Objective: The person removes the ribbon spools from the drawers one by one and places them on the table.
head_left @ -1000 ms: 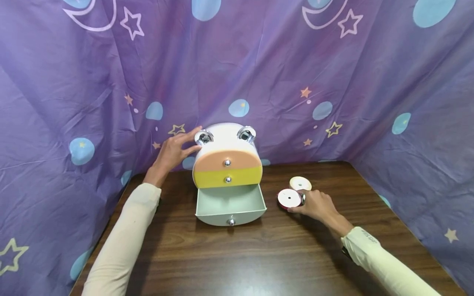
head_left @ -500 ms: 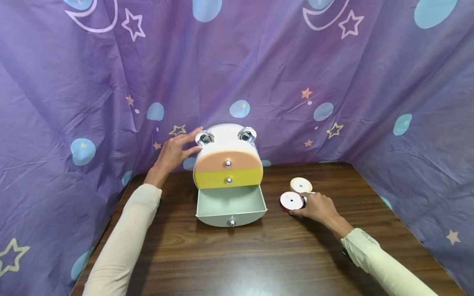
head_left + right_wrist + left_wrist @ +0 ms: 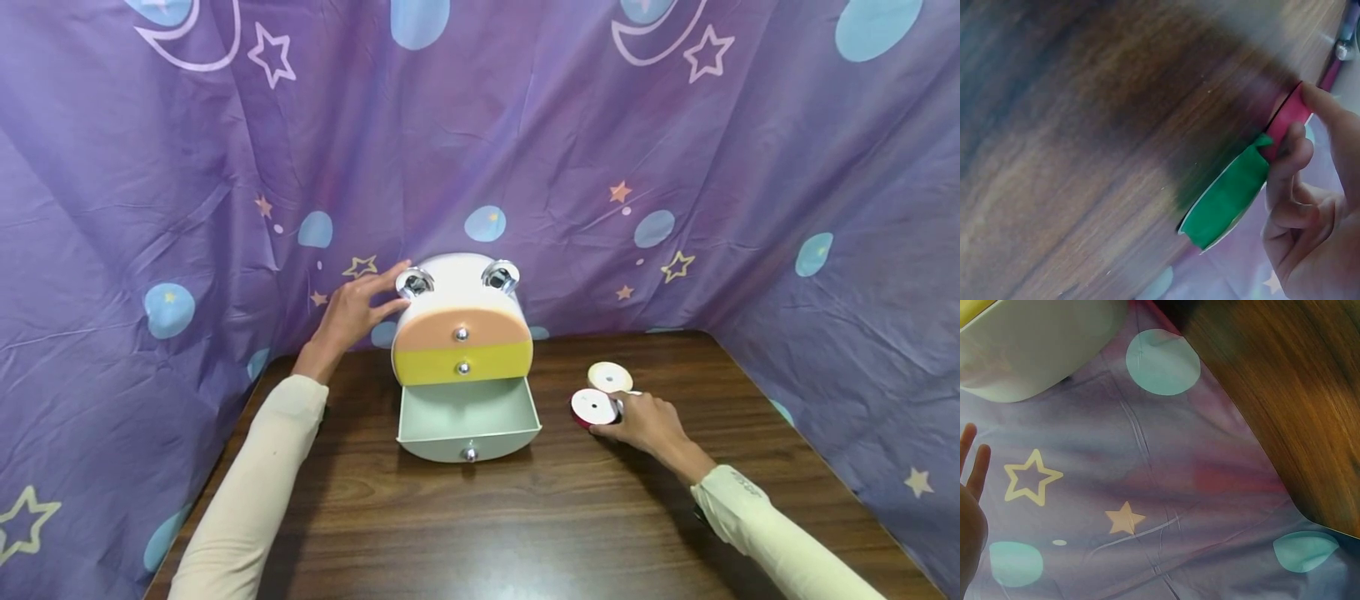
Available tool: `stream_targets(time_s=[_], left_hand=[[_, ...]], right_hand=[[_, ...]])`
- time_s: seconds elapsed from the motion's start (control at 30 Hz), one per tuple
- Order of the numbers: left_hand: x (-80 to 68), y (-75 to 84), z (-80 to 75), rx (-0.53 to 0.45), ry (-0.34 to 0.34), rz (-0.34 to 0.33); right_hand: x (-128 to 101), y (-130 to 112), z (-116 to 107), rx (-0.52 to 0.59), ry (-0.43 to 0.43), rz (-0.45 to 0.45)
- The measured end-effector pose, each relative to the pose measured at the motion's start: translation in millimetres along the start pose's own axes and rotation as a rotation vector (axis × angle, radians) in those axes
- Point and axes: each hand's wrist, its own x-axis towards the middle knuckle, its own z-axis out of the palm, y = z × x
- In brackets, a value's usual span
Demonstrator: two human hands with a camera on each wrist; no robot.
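A small frog-faced drawer box (image 3: 462, 325) stands on the table, its lowest green drawer (image 3: 468, 408) pulled out and the orange and yellow ones closed. My left hand (image 3: 351, 312) holds the box by its left silver-ringed eye (image 3: 414, 283), thumb below and index finger above. At right, my right hand (image 3: 647, 425) pinches a red ribbon spool (image 3: 594, 407) with a white top, low over the table. Against it in the right wrist view is a green ribbon spool (image 3: 1225, 197), mostly hidden by the hand in the head view. A third white-topped spool (image 3: 610, 377) lies just behind.
The brown wooden table (image 3: 480, 525) carries everything. A purple curtain (image 3: 555, 150) with stars and moons hangs behind it and along both sides, close to the back of the drawer box.
My right hand has shifted the red spool slightly to the right, nearer the other spools. The left hand keeps its place at the box's eye.
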Motion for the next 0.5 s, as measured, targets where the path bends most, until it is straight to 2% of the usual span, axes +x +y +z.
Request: stream_targets(time_s=[0.5], left_hand=[[0.1, 1.6, -0.9, -0.003, 0.009, 0.007]], right_hand=[[-0.9, -1.6, -1.7, -0.003, -0.004, 0.008]])
